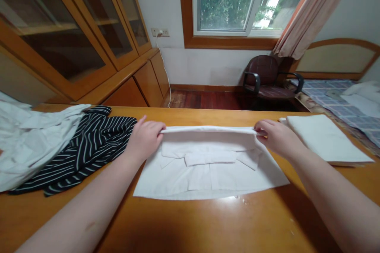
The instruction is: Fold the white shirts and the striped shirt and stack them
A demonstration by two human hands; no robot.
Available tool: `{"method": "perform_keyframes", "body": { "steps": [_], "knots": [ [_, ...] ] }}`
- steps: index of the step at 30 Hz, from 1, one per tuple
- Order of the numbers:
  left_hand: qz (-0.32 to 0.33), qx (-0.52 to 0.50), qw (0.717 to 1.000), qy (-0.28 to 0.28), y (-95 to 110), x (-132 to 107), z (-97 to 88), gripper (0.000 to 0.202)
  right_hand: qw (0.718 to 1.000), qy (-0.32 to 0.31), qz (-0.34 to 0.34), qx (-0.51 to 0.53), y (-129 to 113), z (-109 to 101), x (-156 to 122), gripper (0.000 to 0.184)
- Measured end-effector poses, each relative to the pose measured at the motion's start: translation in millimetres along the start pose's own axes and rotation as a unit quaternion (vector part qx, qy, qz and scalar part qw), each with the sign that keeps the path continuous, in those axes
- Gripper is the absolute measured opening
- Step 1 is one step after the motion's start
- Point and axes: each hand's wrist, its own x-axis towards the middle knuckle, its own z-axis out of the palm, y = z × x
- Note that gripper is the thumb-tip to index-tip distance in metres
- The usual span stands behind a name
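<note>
A white shirt (175,180) lies spread on the wooden table in front of me, its collar and button placket facing up near the middle. Its far edge is lifted and drawn straight between my two hands. My left hand (145,136) pinches the left end of that edge, fingers closed on the cloth. At the right end, my right hand (274,136) grips the same edge between thumb and fingers. The near hem rests flat on the tabletop.
Left on the table (202,229) are a black-and-white striped garment (97,142) and a heap of white clothes (32,138). A folded white stack (326,138) sits at the right. Beyond stand a glass-door cabinet (118,63), an armchair (264,75) and a bed (335,91).
</note>
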Motion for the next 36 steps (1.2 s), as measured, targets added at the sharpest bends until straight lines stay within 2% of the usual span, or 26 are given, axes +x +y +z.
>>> {"method": "perform_keyframes", "body": {
  "steps": [4, 6, 10, 12, 14, 17, 21, 25, 31, 36],
  "knots": [
    [0.026, -0.014, 0.993, -0.114, 14, -31, 12.7, 0.019, 0.994, -0.109, -0.019, -0.011, -13, 18, -25, 0.019],
    [0.024, -0.011, 0.988, -0.149, 25, -38, 14.2, 0.022, 0.991, -0.129, -0.018, -0.036, -24, 26, -29, 0.023],
    [0.020, -0.032, 0.990, -0.139, 70, -45, 6.5, 0.033, 0.994, -0.069, -0.020, -0.077, -56, 30, -25, 0.027],
    [0.076, -0.083, 0.980, -0.167, 101, -51, 6.8, 0.037, 0.996, -0.041, -0.048, -0.058, -77, 33, -19, 0.035],
    [0.141, -0.135, 0.961, -0.198, 128, -58, 14.4, 0.046, 0.995, -0.033, -0.090, -0.022, -96, 39, -12, 0.040],
    [0.157, -0.164, 0.951, -0.210, 152, -67, 33.8, 0.065, 0.987, -0.044, -0.152, 0.022, -116, 51, -2, 0.043],
    [0.126, -0.166, 0.953, -0.220, 153, -72, 53.2, 0.063, 0.983, -0.051, -0.171, 0.034, -119, 59, 4, 0.038],
    [0.122, -0.171, 0.953, -0.220, 149, -72, 56.3, 0.059, 0.985, -0.005, -0.163, 0.050, -110, 50, -3, 0.039],
    [0.088, -0.182, 0.950, -0.239, 155, -73, 50.1, 0.059, 0.976, 0.040, -0.199, 0.075, -110, 25, -38, 0.038],
    [0.043, -0.182, 0.942, -0.280, 158, -80, 48.8, 0.051, 0.975, 0.000, -0.204, 0.084, -123, 24, -68, 0.034]
  ]
}}
